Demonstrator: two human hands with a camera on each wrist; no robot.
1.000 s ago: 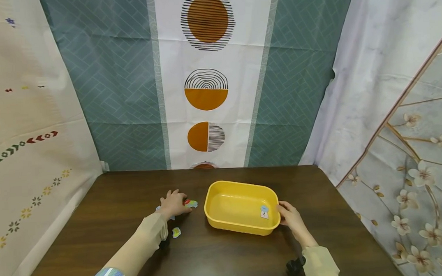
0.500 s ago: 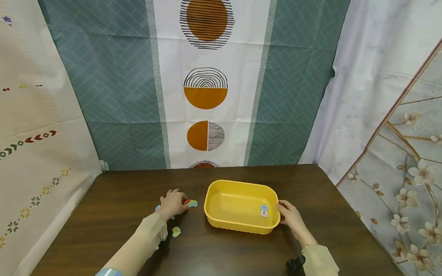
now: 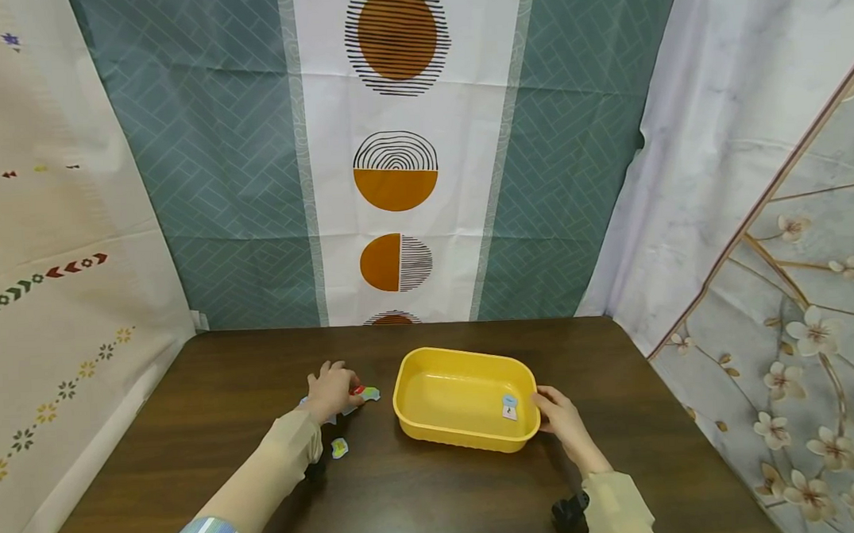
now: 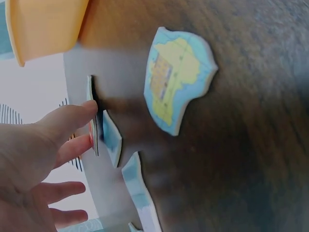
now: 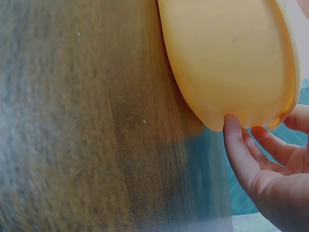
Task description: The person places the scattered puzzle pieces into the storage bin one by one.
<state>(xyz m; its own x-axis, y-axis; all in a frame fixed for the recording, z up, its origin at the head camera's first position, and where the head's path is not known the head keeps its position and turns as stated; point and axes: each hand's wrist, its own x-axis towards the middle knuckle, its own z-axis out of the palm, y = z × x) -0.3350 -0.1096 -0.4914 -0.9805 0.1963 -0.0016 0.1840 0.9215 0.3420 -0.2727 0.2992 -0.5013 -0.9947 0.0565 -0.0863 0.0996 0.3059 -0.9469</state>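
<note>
Thumb and index finger of my left hand (image 3: 330, 391) pinch a flat puzzle piece (image 3: 370, 393) with red and green on it; in the left wrist view it is seen nearly edge-on. Beside it lie a light blue piece (image 4: 113, 138) and a long pale blue one (image 4: 139, 193). A larger yellow-and-blue piece (image 4: 176, 77) lies nearer the body. My right hand (image 3: 561, 421) holds the right end of a yellow plastic bin (image 3: 452, 434), thumb at the rim and fingers against the outer wall. Small blue and white pieces (image 3: 509, 407) lie inside the bin.
All of this is on a dark wooden table (image 3: 423, 505). A patterned green and white curtain (image 3: 245, 187) hangs behind its far edge, with a cream cloth (image 3: 64, 314) on the left and a floral one (image 3: 766, 339) on the right.
The left hand's fingers have drawn slightly closer together around the red and green piece, which has shifted a little. The right hand and the bin have stayed in place.
</note>
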